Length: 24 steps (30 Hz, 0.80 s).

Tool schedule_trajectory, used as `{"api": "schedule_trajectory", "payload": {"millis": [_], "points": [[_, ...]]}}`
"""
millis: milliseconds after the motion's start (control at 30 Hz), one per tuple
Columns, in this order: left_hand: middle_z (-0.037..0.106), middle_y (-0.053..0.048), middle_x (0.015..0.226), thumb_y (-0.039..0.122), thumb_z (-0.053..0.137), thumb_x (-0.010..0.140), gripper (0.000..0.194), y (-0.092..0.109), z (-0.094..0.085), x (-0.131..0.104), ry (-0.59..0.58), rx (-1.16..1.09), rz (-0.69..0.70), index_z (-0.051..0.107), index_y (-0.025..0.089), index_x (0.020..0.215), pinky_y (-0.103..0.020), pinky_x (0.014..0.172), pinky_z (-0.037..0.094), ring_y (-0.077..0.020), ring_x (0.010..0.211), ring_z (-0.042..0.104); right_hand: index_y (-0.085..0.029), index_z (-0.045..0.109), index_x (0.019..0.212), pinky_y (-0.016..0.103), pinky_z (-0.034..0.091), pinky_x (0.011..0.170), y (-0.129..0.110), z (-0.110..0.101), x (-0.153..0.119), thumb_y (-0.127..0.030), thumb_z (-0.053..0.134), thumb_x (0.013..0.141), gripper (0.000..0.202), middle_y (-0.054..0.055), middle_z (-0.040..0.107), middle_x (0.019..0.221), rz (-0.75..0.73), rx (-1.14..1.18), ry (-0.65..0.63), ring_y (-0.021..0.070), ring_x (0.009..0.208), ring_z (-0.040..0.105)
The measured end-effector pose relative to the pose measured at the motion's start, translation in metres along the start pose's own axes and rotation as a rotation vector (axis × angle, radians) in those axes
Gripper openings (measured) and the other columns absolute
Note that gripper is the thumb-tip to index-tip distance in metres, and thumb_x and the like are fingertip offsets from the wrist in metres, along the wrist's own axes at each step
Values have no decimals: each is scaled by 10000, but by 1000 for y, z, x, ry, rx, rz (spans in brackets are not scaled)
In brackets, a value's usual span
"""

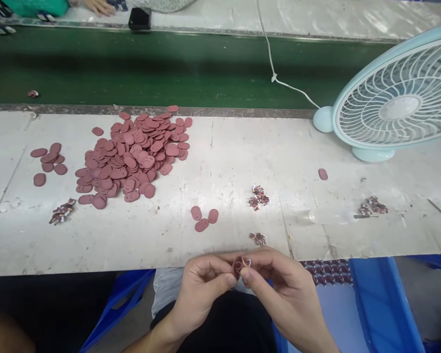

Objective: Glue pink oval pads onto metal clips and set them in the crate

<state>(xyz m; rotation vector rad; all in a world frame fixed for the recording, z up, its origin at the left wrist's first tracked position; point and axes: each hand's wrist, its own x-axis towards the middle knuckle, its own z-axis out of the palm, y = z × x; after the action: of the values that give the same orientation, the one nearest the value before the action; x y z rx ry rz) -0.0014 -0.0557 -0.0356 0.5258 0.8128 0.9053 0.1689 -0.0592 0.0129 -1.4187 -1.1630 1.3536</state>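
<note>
Left hand (pixel 198 289), lower centre of the frame: thumb and fingers pinched narrow on a reddish oval disc (pixel 236 265). Right hand (pixel 288 289), just beside it: thumb and fingertips closed on a small brown-and-white figure (pixel 245 263), held against the disc; whether the two are joined, cannot tell. Both pieces sit between the fingertips, at the near edge of the white table (pixel 228 171).

Blue tray (pixel 380 294), lower right: rows of small brown pieces (pixel 330 272) at its upper end, partly behind the right hand. Blue stool (pixel 121 304), lower left, partly seen.

On the table, near part: single cluster of figures (pixel 258 239), just above the right hand; three loose discs (pixel 202 225), centre; dark figures (pixel 62 212), left; clear bottle (pixel 327 216) with thin dark tip, right, lying on its side, the tip at a second cluster (pixel 374 206); third cluster (pixel 259 197), right of centre.

Farther: one lone disc (pixel 322 174), right; large heap of discs (pixel 132 157), left of centre; small group of discs (pixel 50 159), left. Pale blue fan (pixel 400 107), upper right, with white cord (pixel 270 54).

Beyond: green strip (pixel 206 68), one small piece (pixel 33 93) at left; black box (pixel 140 19) and another person's hand (pixel 98 6), upper left.
</note>
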Motion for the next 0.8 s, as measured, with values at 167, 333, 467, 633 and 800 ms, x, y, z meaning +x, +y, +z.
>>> {"api": "schedule_trajectory", "payload": {"millis": [167,333,467,633,800], "points": [[801,-85,1123,189,779,844,50,0,-1,0,28,10,21,798,198,799,-447,949,558,-299,1052,731,-269,750,972,232,586,652,3,5,1,-232,730,915,71,21,754,908,-30,4,28,138,738,696],[799,-70,1135,162,765,855,75,0,-4,1,34,49,27,803,207,809,-442,993,542,-296,1088,724,-274,743,981,228,582,685,11,9,0,-211,711,927,89,9,739,900,-42,56,38,130,762,690],[800,-62,1124,149,753,865,89,0,-2,2,36,56,33,791,206,809,-404,953,561,-280,1089,722,-252,750,963,237,588,656,14,12,-1,-228,717,923,57,16,729,842,-19,123,68,136,717,684],[789,-83,1170,213,789,841,39,1,0,-4,5,59,55,791,215,880,-342,801,597,-268,992,753,-280,780,990,242,602,633,15,9,-5,-226,736,911,105,18,733,872,14,246,62,131,689,683],[746,-75,1267,184,761,856,213,28,-20,1,123,585,291,777,272,1050,-360,819,608,-272,1042,739,-310,788,1016,276,628,589,34,-20,-18,-259,761,898,132,19,748,891,69,491,106,147,638,709]]}}
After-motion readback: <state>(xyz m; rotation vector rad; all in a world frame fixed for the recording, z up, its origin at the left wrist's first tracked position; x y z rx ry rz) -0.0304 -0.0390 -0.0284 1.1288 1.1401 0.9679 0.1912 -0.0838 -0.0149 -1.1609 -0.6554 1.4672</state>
